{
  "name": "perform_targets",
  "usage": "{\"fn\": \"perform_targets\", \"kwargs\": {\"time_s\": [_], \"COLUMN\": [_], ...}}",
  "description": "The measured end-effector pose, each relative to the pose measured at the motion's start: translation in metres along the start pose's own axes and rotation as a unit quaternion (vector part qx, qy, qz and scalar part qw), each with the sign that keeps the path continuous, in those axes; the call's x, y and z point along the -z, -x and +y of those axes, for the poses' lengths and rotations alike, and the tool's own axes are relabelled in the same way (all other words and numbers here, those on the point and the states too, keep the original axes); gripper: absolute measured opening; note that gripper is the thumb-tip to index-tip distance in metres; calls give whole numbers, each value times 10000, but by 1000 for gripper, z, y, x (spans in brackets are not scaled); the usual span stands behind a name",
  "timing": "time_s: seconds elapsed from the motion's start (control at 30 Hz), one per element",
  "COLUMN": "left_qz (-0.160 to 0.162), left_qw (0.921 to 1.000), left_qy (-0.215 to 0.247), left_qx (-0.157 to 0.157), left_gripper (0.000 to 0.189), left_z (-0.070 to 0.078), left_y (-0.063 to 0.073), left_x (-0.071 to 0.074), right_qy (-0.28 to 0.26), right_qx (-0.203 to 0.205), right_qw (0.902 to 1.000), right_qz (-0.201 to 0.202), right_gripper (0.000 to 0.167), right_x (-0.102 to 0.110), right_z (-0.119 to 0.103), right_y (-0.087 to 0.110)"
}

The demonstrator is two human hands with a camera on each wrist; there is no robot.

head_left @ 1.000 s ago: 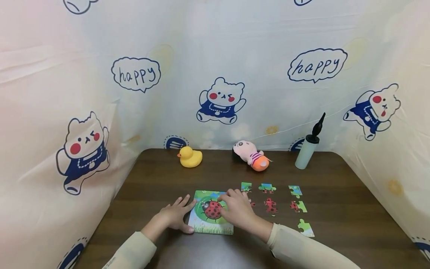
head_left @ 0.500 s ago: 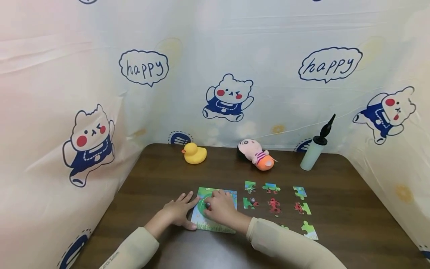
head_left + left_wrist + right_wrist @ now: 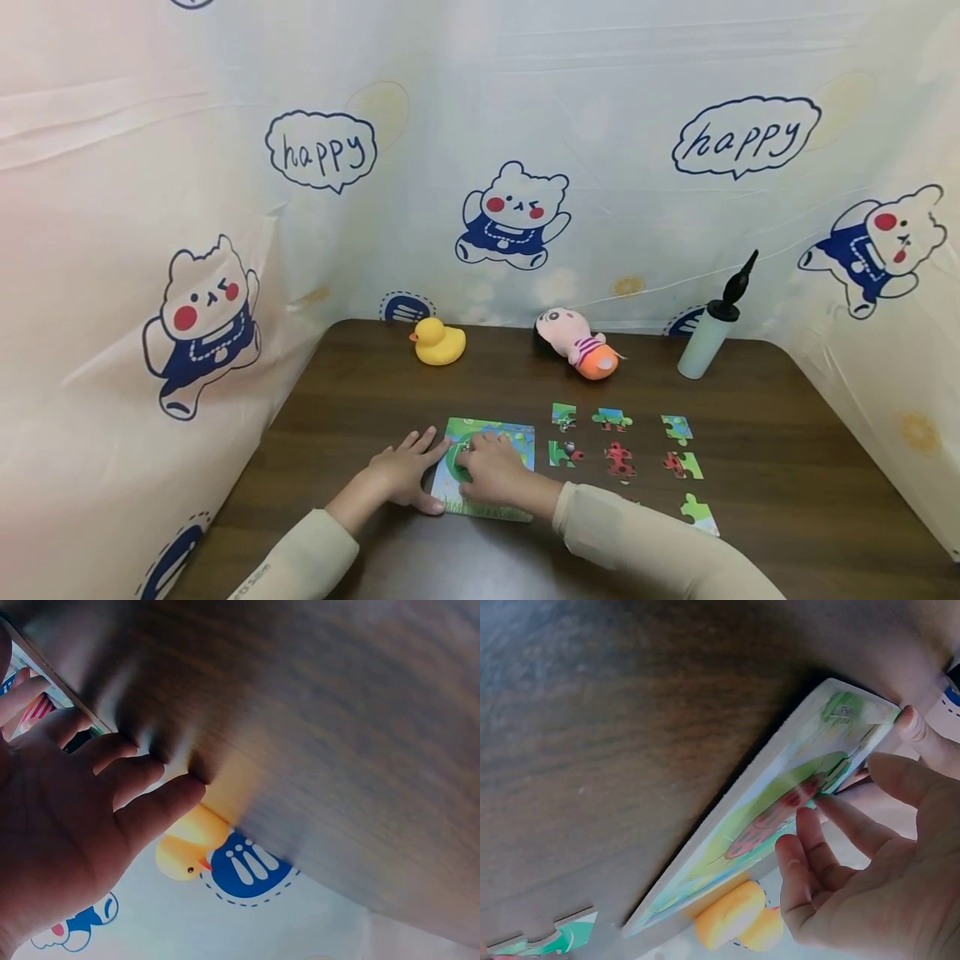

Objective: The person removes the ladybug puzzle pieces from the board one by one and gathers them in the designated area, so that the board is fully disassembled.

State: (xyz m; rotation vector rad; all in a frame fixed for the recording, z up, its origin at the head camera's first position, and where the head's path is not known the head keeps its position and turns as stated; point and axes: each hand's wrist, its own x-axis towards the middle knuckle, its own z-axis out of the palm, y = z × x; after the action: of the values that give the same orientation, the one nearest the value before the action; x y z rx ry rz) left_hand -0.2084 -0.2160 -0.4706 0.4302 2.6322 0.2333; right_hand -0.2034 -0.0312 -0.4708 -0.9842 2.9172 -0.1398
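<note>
A square ladybug puzzle board lies on the table in the head view. My left hand rests beside its left edge with spread fingers, the index finger and thumb touching the border; the left wrist view shows the hand with an uncurled palm. Across the board reaches my right hand, its fingers bent. In the right wrist view, the thumb and index finger of this hand hold a small puzzle piece low over the board's near-left part. Much of the piece is hidden by the fingers.
Several loose puzzle pieces, such as a red one and a green one, lie in rows right of the board. Behind stand a yellow rubber duck and a pale hand pump, with a plush doll lying between them.
My right hand has moved left from the board's right edge to its left half, uncovering loose pieces on the table. The left hand stays at the left edge. The head view has shifted slightly.
</note>
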Motion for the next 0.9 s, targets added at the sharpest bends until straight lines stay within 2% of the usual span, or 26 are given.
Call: {"fn": "perform_targets", "kwargs": {"time_s": [0.27,0.43,0.57,0.73,0.8,0.9], "left_qz": [33,62,75,60,69,88], "left_qw": [10000,10000,9999,9999,9999,9999], "left_qy": [17,29,92,147,114,59], "left_qx": [10,-7,-12,21,17,29], "left_gripper": [100,100,100,100,101,102], "left_z": [2,2,2,2,2,0], "left_y": [3,4,2,1,1,1], "left_x": [2,1,0,0,-1,-1], "right_qy": [-243,-1026,-1984,-3188,-3495,-3712], "right_qx": [-22,-194,-312,-515,-599,-710], "right_qw": [9997,9939,9773,9454,9343,9253], "right_qz": [-94,354,671,444,365,322], "right_gripper": [30,14,7,6,5,5], "right_x": [6,5,5,14,19,26], "right_z": [-3,-1,4,15,20,29], "right_y": [1,0,0,2,3,7]}}
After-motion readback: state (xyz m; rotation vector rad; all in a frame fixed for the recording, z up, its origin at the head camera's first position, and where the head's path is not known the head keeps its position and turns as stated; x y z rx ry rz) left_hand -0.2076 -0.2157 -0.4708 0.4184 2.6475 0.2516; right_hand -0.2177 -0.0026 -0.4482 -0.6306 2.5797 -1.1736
